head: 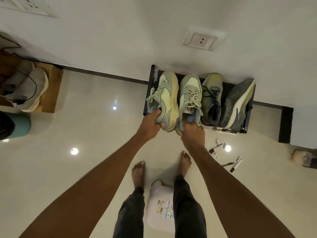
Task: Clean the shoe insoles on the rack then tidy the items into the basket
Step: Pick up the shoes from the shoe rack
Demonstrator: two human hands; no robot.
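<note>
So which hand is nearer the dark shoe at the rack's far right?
Right. The right hand grips the heel of the second pale sneaker, two shoes from the dark shoe; the left hand holds the outermost pale sneaker, farther away.

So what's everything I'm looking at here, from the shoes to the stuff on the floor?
Pale green sneakers: two, on the rack's left half, one gripped by each hand.
Dark olive shoes: two, on the rack's right half.
Shoe rack: one, black, against the wall.
Markers and pens: several, scattered on the floor in front of the rack's right end.
White plastic container: one, labelled, on the floor between the feet.
Wall socket: one, white, above the rack.
Wooden box: one, brown, far left, holding pale items I can't identify.
Teal object: one, left edge.
Left hand: fingers inside the left sneaker's opening.
Right hand: grips the second sneaker's heel.
Bare feet: two.
</note>
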